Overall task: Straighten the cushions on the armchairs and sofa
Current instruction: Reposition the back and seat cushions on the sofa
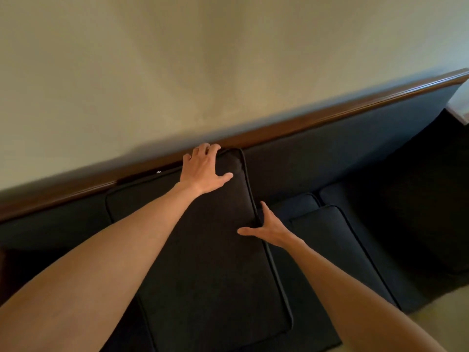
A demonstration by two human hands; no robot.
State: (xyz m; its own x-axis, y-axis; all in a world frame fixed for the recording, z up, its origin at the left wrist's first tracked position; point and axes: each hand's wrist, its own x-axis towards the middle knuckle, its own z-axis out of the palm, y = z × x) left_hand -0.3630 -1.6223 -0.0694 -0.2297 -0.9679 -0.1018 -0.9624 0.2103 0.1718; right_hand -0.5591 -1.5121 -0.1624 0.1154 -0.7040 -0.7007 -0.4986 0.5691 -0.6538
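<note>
A large dark back cushion (210, 250) with piped edges leans against the back of a dark sofa (317, 158). My left hand (201, 170) grips the cushion's top edge, fingers curled over it near the wooden rail, thumb spread on the front face. My right hand (266, 227) holds the cushion's right piped edge about halfway down, thumb on the front face and fingers behind the edge. A dark seat cushion (337, 245) lies flat to the right of that hand.
A polished wooden rail (330, 115) runs along the sofa's top against a plain cream wall (203, 59). A pale object (460, 105) shows at the far right edge. Light flooring (431, 323) appears at the bottom right.
</note>
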